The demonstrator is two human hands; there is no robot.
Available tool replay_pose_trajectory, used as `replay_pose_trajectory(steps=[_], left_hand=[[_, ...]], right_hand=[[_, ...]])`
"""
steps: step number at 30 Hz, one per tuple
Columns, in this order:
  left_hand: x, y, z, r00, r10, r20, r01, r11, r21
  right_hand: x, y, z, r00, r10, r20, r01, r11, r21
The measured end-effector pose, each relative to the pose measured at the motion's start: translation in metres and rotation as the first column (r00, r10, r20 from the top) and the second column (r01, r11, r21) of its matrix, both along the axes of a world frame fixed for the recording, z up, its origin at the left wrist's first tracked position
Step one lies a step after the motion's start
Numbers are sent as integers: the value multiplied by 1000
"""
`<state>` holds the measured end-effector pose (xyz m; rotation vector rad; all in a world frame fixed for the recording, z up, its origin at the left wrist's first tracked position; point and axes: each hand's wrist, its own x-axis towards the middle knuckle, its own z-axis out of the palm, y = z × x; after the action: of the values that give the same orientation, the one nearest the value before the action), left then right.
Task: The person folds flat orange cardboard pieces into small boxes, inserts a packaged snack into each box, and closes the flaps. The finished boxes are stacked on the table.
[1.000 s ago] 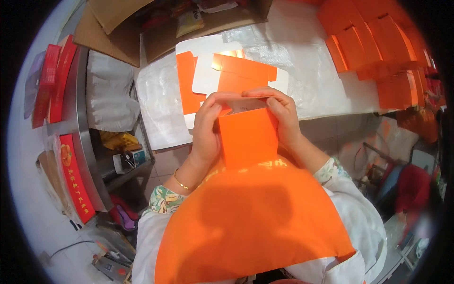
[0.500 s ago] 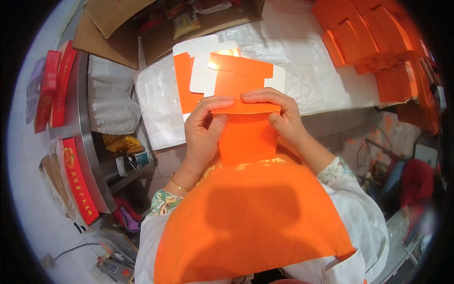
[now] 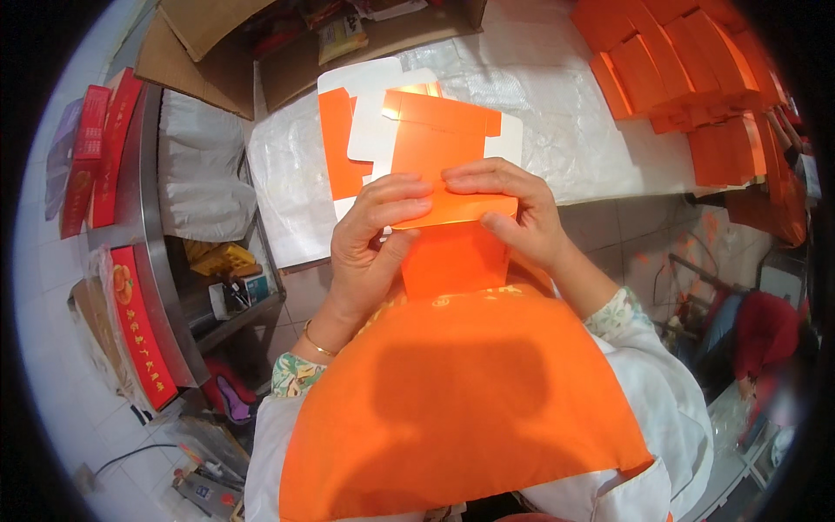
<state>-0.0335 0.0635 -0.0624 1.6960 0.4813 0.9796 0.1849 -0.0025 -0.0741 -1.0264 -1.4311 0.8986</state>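
Note:
An orange cardboard box point(image 3: 455, 263) stands upright before my chest, above the orange apron point(image 3: 470, 409). My left hand point(image 3: 365, 239) is closed on its left top edge, thumb in front and fingers bent over the top. On the right, my right hand point(image 3: 526, 213) grips the other corner, its fingertips across the top panel and the thumb at the front edge. Just past my fingers lies an orange and white cardboard blank point(image 3: 439, 135) with a shiny strip; I cannot tell whether it joins the box. Another flat blank point(image 3: 339, 143) lies at its left.
Stacked orange boxes point(image 3: 696, 70) fill the far right of the sheet-covered table point(image 3: 574, 113). An open brown carton point(image 3: 196, 83) holding packets stands at the far left. Red long boxes point(image 3: 139, 322) rest beside a metal-edged cabinet point(image 3: 161, 261). At the right edge, another person's red sleeve point(image 3: 765, 335) shows.
My left fingers have curled further over the box's top edge, and the right thumb has come onto its front lip. The top panel now tips more toward me.

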Motion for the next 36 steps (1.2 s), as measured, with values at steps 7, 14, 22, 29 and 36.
replay_pose_trajectory(steps=[7, 14, 22, 29, 36], left_hand=[[7, -3, 10, 998, 24, -61, -32, 990, -135], [8, -1, 11, 986, 27, -167, -56, 984, -170], [7, 32, 36, 952, -235, -197, 177, 945, -275], [14, 50, 59, 911, -344, -227, 228, 880, -418], [15, 41, 45, 914, -306, -265, 256, 944, -207]], right_hand=[[3, 0, 0, 1000, -3, 1, 3, 1000, -2], [7, 3, -1, 992, -46, 116, 45, 999, 14], [21, 18, 34, 958, 11, 286, -18, 1000, 22], [22, 16, 43, 999, 45, -12, -46, 974, -223], [15, 7, 21, 1000, 2, 6, -1, 991, -135]])
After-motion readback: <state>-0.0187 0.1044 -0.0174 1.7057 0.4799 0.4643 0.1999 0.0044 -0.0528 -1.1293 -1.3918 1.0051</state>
